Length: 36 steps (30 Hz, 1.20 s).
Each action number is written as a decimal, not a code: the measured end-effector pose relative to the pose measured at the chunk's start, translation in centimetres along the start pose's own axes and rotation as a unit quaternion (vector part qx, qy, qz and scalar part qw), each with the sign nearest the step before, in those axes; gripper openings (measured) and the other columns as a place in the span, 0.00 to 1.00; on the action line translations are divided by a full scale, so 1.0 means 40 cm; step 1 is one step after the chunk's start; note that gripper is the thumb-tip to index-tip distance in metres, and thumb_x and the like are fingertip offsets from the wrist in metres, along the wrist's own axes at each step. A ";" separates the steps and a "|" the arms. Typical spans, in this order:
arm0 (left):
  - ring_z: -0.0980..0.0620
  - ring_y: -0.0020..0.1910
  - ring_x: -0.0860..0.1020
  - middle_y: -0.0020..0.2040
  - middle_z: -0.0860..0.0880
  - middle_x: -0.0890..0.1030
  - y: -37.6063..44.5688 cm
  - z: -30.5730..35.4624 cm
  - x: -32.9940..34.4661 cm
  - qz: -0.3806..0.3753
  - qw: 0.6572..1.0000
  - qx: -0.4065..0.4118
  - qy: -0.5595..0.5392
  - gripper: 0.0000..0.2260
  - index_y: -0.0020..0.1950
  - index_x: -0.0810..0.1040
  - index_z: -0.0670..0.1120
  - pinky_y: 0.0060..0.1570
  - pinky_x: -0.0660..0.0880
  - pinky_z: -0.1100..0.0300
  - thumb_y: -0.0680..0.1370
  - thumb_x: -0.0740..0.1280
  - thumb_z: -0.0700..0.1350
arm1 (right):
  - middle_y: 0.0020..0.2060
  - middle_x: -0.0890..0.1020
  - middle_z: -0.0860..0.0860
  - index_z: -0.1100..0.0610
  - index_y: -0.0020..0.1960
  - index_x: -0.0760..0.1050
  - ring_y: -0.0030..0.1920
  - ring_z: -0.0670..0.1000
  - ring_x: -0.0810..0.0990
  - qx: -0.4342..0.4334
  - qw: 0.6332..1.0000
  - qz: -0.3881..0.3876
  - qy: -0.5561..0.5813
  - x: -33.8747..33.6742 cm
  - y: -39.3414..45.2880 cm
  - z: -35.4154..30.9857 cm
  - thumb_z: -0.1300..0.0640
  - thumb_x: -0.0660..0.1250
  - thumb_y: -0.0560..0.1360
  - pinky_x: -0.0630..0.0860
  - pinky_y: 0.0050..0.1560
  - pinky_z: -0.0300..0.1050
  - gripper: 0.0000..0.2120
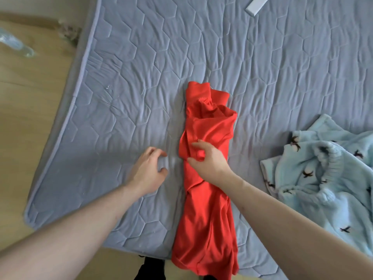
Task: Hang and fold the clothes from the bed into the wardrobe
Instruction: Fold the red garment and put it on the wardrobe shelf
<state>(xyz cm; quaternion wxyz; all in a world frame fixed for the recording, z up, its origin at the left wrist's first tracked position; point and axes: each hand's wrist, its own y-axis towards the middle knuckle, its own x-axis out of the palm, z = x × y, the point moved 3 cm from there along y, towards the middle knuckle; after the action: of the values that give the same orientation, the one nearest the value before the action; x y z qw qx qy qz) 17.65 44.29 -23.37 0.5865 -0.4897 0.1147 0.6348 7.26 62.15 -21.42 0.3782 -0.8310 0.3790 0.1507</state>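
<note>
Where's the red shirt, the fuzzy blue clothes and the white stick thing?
red shirt (207, 219), head view, on its lower body.
fuzzy blue clothes (327, 178), head view, on the middle folds.
white stick (256, 6), head view, on its flat face.

My right hand (210, 160) pinches a fold of the long red garment (205, 199) lying on the quilted grey mattress (262, 67). My left hand (148, 170) hovers open just beside it. A blue fleece (323, 168) lies right.

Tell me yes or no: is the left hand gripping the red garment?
No. The left hand hovers open over the quilted grey-blue mattress cover, apart from the long folded red garment, which only the right hand pinches.
</note>
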 end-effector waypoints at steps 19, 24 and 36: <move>0.55 0.50 0.81 0.50 0.53 0.83 -0.334 0.000 0.259 -0.270 0.920 -0.225 -0.173 0.11 0.51 0.78 0.50 0.48 0.74 0.64 0.73 0.75 0.49 | 0.54 0.80 0.46 0.51 0.66 0.73 0.51 0.46 0.81 0.324 0.935 -0.023 0.140 0.082 -0.455 0.378 0.50 0.79 0.71 0.77 0.55 0.43 0.27; 0.60 0.49 0.83 0.52 0.56 0.85 -0.408 0.003 0.316 -0.281 0.894 -0.247 -0.247 0.13 0.60 0.80 0.51 0.48 0.76 0.69 0.77 0.73 0.51 | 0.48 0.85 0.46 0.45 0.58 0.75 0.42 0.44 0.83 0.316 0.930 -0.042 0.184 0.129 -0.482 0.374 0.51 0.76 0.74 0.73 0.30 0.31 0.15; 0.66 0.38 0.77 0.39 0.62 0.80 -0.594 -0.029 0.331 -0.224 0.912 -0.292 -0.183 0.06 0.43 0.76 0.56 0.32 0.68 0.76 0.78 0.69 0.54 | 0.54 0.84 0.51 0.55 0.65 0.77 0.55 0.51 0.82 0.328 0.925 -0.090 0.170 0.178 -0.623 0.358 0.57 0.67 0.81 0.77 0.59 0.46 0.13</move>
<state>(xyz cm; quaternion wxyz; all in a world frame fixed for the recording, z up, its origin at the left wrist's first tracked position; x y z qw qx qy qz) 40.78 58.62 -23.78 0.5552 -0.5274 -0.2978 0.5701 31.08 79.73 -22.00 0.5713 -0.7043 0.3897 -0.1601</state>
